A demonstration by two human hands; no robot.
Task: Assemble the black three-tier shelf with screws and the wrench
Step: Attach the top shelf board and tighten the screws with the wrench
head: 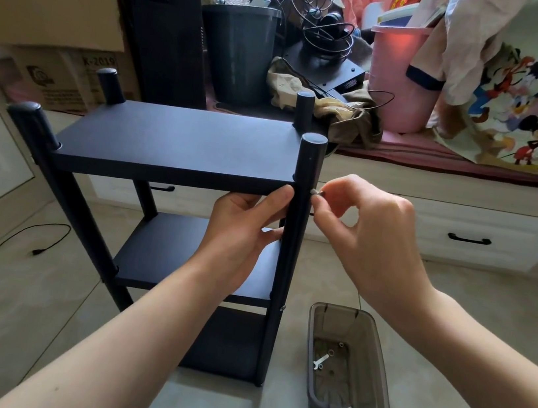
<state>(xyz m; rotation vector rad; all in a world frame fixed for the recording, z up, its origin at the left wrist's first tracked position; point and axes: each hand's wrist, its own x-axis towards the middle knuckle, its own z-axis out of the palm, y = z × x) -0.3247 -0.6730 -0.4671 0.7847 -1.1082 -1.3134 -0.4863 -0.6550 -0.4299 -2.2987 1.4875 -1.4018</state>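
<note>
The black three-tier shelf (179, 143) stands upright on the tiled floor, four round posts rising above its top board. My left hand (244, 224) grips the front right post (299, 215) just under the top board, thumb on the board's edge. My right hand (360, 230) pinches a small silver screw (317, 193) against the right side of that post, level with the top board. A small silver wrench (320, 362) lies in the clear grey plastic tray (376, 364) on the floor, with a few washers beside it.
Behind the shelf runs a low white drawer unit (464, 231) topped with a dark bin (240, 54), a pink bucket (399, 80), cables and cloths. Cardboard boxes (45, 16) stand at the back left. A black cable (13, 240) trails on the floor at left.
</note>
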